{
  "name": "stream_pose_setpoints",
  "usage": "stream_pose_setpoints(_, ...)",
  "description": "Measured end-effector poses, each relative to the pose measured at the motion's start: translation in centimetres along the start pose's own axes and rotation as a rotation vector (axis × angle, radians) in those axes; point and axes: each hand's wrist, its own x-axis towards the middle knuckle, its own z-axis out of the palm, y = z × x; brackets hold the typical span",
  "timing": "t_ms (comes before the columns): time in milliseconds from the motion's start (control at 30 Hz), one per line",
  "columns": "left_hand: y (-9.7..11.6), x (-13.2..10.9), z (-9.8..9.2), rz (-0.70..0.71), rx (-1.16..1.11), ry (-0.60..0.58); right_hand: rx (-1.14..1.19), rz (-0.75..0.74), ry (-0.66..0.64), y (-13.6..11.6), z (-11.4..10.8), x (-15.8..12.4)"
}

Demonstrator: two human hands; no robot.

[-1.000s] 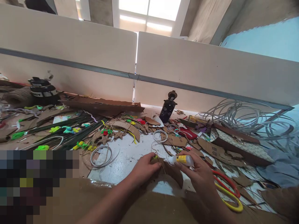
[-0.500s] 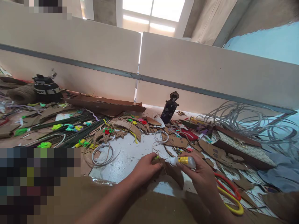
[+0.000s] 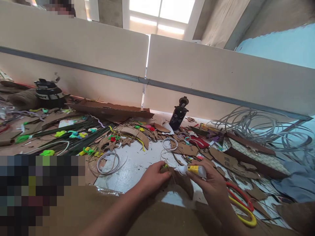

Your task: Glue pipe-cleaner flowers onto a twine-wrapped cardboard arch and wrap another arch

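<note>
The glue bottle is small, with a cloudy white body and a yellow label round its middle. It lies almost level in the right hand, held between the fingers and thumb, with its white nozzle pointing left. The nozzle tip sits right at the top edge of the cardboard piece, a brown curved strip standing on edge near the front of the table, just left of the bottle. The left hand pinches the strip's left end, where a small yellow-green bit shows at the fingertips. Whether glue is coming out is too small to tell.
</note>
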Motion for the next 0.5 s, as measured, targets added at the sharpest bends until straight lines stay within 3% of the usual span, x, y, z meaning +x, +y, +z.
stream_pose_setpoints(500,0.39,-0.16,0.06,-0.011,-0.037,-0.02,0.005,0.0,0.0,0.12,-0.09,-0.24)
